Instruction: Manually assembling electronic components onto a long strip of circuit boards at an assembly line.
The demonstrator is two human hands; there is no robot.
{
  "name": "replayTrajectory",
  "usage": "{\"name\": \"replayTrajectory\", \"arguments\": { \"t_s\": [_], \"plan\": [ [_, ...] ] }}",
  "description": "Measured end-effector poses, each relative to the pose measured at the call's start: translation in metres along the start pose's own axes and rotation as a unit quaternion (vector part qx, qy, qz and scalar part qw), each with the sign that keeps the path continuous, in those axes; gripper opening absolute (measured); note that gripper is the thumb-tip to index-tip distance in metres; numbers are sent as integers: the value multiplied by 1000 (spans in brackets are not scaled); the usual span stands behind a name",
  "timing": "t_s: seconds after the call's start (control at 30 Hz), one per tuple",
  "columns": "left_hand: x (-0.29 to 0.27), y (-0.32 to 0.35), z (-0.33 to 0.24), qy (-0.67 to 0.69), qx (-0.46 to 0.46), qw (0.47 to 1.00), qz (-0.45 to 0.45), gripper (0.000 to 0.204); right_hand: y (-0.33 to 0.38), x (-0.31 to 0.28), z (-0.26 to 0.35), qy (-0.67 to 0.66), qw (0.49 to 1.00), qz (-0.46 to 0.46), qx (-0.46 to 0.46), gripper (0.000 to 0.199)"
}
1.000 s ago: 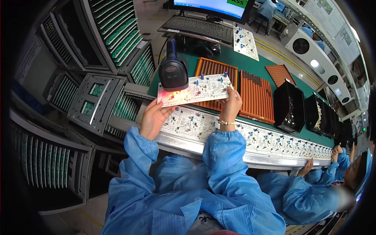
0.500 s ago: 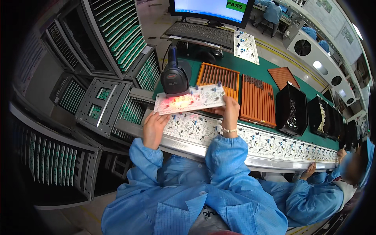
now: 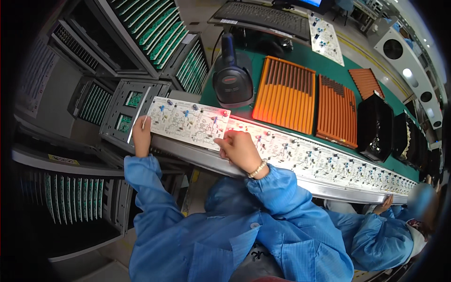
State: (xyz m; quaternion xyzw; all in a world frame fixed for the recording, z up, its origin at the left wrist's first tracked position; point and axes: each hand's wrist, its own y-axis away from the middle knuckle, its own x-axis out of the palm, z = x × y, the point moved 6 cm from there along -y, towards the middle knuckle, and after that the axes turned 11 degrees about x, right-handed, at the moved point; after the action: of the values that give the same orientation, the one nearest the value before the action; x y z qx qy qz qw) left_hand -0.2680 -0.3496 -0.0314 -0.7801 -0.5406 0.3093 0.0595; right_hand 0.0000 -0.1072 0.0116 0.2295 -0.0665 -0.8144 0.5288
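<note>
A white circuit board (image 3: 183, 124) with blue, black and red components is held level between my hands, left of the scanner. My left hand (image 3: 142, 136) pinches its left end. My right hand (image 3: 241, 148), a beaded bracelet at the wrist, has its fingers closed on the board's right end. Just beyond my right hand stands a black barcode scanner (image 3: 232, 84) on its stand, its red light falling near the board's right end and on the row of boards (image 3: 291, 152) along the metal rail (image 3: 300, 185).
Racks of green boards (image 3: 75, 197) stand on the left. Orange slotted trays (image 3: 284, 96), black bins (image 3: 375, 127) and a keyboard (image 3: 263, 19) lie beyond the rail. A co-worker's hand (image 3: 384, 205) rests at the rail on the right.
Both hands have carried the circuit board left, out from under the scanner, and turned it. My left hand now grips its left end. The view has shifted too.
</note>
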Motion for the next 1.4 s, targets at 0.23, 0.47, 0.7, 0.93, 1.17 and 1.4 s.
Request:
{"name": "replayTrajectory", "arguments": {
  "t_s": [0.23,0.47,0.7,0.93,1.17,1.4],
  "plan": [
    [-7,-29,46,-125,-22,990,56,23,-42,47,-11,142,984,-68,-78,33],
    [-12,-24,74,-113,-5,992,49,22,-49,64,-18,201,974,-88,-56,28],
    [-5,-15,69,-111,-9,991,76,21,-42,63,-10,228,967,-111,-39,23],
    [-2,-16,90,-81,-4,994,79,20,-45,65,-13,246,963,-107,-38,31],
    [3,-15,99,-44,-8,995,84,20,-25,54,3,245,955,-150,-74,31],
    [6,-16,79,-103,-52,981,155,24,65,-9,67,123,964,-3,-236,33]
  ]
}}
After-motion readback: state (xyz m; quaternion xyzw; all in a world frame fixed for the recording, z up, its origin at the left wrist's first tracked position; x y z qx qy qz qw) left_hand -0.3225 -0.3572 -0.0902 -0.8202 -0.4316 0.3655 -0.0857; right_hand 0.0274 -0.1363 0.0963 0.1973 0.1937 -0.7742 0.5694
